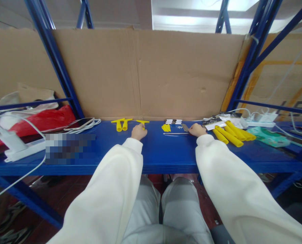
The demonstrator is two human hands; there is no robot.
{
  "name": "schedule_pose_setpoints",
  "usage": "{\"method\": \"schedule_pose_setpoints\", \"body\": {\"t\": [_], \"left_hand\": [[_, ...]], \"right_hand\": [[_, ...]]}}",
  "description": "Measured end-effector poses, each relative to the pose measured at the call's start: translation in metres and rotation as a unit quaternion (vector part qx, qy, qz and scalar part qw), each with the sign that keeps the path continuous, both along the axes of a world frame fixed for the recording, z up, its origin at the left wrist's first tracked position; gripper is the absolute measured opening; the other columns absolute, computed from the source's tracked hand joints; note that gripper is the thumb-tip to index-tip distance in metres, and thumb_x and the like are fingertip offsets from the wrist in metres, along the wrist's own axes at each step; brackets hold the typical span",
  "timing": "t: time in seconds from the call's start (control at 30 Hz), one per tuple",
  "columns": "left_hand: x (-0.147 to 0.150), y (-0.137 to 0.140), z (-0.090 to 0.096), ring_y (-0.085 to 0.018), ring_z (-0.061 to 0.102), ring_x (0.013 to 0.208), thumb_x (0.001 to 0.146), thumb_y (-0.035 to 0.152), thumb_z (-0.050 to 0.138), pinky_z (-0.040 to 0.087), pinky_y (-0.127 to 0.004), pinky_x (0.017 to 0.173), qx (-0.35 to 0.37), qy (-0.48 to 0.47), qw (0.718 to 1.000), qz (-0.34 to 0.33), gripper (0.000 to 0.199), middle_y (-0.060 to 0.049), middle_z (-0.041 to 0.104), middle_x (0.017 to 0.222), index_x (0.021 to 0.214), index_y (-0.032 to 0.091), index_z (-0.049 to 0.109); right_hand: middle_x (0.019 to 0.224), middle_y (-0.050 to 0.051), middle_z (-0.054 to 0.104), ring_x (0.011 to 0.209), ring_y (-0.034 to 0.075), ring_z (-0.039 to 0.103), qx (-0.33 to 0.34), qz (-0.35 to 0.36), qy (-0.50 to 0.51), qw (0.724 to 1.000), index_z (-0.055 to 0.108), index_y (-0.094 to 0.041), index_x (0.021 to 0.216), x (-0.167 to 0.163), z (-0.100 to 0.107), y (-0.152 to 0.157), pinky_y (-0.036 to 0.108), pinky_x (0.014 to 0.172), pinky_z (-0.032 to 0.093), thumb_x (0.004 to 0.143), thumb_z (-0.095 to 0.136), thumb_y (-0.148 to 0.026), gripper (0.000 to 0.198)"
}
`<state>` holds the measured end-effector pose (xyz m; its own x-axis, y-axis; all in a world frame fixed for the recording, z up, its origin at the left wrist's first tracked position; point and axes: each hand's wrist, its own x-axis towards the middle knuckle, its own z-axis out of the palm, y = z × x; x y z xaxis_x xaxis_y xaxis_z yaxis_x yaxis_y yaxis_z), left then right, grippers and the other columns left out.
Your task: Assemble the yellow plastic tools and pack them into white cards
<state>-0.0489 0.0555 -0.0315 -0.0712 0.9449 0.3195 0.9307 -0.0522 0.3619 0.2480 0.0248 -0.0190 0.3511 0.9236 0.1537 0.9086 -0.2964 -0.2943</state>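
My left hand [139, 132] is closed on a yellow T-shaped handle [142, 121], whose crossbar shows beyond the fingers. Left of it lie two more yellow T-shaped handles [118, 124], their round ends facing me. My right hand [197, 129] is closed at the edge of a small grey metal plate [184, 127]; its fingertips are partly hidden. Close by are small yellow flat pieces [166, 127], tiny silvery parts [180, 127], a thin metal rod [175, 133] and small black-and-white packs [173, 121].
Several yellow tubes [228, 134] and black-and-white packages [214, 123] lie right of my right hand, with a green plastic bag [269, 136] beyond. A phone [79, 124], white cable and power strip [26, 150] are at left. Cardboard [166, 74] walls the back of the blue table [166, 152].
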Motion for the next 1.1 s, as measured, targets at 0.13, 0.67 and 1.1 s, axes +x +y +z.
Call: {"method": "schedule_pose_setpoints", "body": {"t": [0.13,0.67,1.1], "left_hand": [[0.000,-0.003,0.004,-0.027,0.068,0.113,0.089,0.022,0.055,0.052,-0.033,0.092,0.000,-0.029,0.999,0.033,0.024,-0.014,0.073,0.117,0.107,0.017,0.070],[0.011,-0.011,0.004,-0.027,0.063,0.122,0.089,0.019,0.059,0.048,-0.034,0.100,-0.006,-0.016,1.000,-0.005,0.039,-0.017,0.069,0.125,0.128,0.013,0.057],[0.017,-0.030,0.013,-0.033,0.060,0.124,0.085,0.021,0.055,0.042,-0.043,0.103,-0.004,0.065,0.995,0.081,0.043,-0.025,0.062,0.132,0.126,0.006,0.058]], "right_hand": [[0.111,0.018,0.073,0.116,0.033,0.065,0.006,-0.027,-0.016,0.999,0.073,-0.014,0.114,-0.005,-0.002,0.004,0.047,0.098,0.046,0.089,0.059,-0.038,0.038],[0.126,0.023,0.066,0.123,0.035,0.060,-0.008,-0.093,0.035,0.995,0.066,-0.012,0.126,-0.013,0.004,0.010,0.052,0.102,0.042,0.085,0.066,-0.041,0.050],[0.127,0.025,0.066,0.123,0.036,0.060,-0.002,-0.108,0.057,0.992,0.066,-0.012,0.124,-0.012,0.004,0.023,0.054,0.100,0.044,0.082,0.069,-0.046,0.055]]}}
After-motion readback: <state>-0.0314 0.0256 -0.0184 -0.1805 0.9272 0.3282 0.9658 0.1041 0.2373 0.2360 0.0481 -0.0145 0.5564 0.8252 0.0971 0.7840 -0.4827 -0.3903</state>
